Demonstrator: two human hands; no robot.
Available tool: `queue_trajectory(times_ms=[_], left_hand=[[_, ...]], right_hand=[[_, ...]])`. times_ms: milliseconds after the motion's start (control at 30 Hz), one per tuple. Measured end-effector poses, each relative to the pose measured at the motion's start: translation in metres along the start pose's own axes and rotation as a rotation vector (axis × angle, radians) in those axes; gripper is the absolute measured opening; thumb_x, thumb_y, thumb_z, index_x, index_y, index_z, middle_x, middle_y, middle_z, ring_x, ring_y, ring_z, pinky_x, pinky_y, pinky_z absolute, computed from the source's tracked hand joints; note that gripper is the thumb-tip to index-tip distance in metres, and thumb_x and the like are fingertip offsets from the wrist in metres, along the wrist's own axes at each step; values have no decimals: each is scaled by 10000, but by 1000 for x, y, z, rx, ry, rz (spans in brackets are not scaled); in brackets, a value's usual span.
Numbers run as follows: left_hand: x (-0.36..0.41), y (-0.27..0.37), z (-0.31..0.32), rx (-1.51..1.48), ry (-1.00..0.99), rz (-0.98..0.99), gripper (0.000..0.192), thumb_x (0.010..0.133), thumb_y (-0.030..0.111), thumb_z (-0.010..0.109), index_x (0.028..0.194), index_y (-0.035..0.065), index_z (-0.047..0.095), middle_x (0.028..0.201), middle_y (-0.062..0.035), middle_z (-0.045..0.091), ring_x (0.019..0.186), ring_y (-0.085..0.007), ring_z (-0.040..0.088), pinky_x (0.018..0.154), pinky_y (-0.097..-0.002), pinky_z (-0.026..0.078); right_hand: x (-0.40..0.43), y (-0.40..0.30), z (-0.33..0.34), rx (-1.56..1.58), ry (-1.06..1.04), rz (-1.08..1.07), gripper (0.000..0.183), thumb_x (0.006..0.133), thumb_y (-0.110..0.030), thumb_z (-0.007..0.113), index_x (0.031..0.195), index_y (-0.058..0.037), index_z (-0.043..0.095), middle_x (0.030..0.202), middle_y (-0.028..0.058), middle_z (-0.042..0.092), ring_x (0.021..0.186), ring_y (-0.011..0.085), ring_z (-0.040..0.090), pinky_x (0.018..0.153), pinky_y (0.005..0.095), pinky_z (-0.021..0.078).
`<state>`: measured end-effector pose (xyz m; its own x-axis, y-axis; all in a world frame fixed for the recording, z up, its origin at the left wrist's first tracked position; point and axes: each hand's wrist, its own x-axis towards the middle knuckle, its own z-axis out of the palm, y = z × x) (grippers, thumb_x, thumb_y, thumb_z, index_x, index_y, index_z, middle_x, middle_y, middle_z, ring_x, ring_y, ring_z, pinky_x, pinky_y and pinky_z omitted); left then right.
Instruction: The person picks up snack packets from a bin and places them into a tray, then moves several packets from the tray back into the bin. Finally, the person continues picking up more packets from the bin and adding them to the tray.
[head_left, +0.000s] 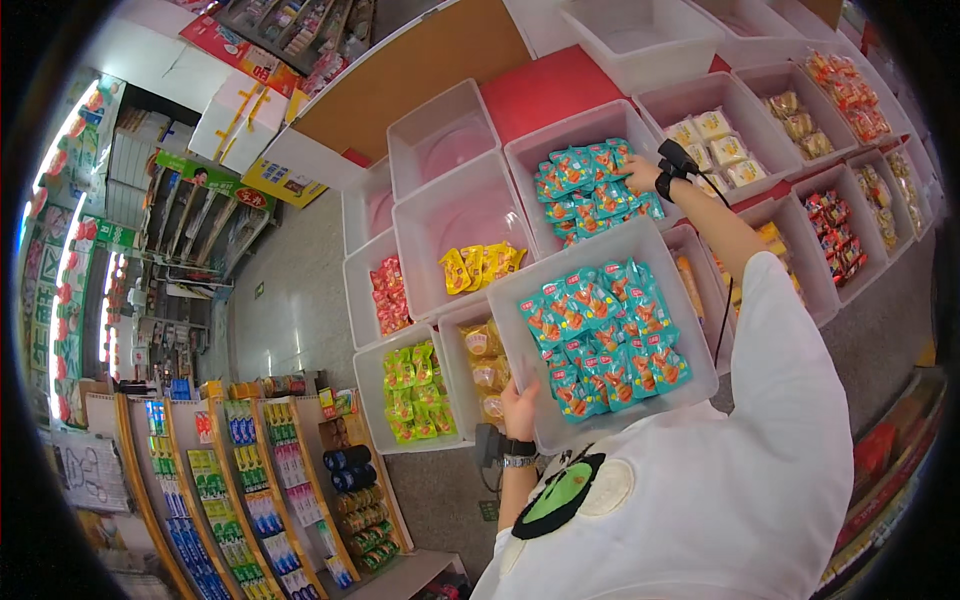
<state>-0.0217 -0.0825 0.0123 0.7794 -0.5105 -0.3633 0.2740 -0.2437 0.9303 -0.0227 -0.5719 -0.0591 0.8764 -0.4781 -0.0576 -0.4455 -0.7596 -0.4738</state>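
My left hand (520, 405) grips the left wall of a translucent white plastic bin (701, 352), tilted against my body. Teal snack packets (600, 337) lie in rows inside it. Ahead of it, my right hand (640, 174) reaches into a second plastic bin (525, 161) and touches the teal packets (581, 176) at its right side; whether the fingers grip one, I cannot tell. To the left, a larger bin (465, 217) has a few yellow packets (480, 268) at its near end. A black device with a cable is strapped at each wrist.
Bins of red packets (389, 294), green packets (420, 390) and round golden-wrapped items (484, 367) stand at the left. More bins hold white-wrapped cakes (726, 150) and red packets (832, 232) at the right. A shelf of boxed goods (262, 480) stands at the lower left.
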Motion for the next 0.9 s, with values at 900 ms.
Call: queue_trajectory(times_ms=[900], left_hand=[[-1, -6, -3, -9, -16, -19, 361, 726, 37, 514, 1079, -25, 476, 976, -55, 545, 866, -116, 504, 742, -228, 392]], right_hand=[[17, -2, 7, 105, 608, 66, 313, 739, -67, 399, 1032, 30, 449, 1054, 153, 432, 950, 356, 420, 841, 365, 347]])
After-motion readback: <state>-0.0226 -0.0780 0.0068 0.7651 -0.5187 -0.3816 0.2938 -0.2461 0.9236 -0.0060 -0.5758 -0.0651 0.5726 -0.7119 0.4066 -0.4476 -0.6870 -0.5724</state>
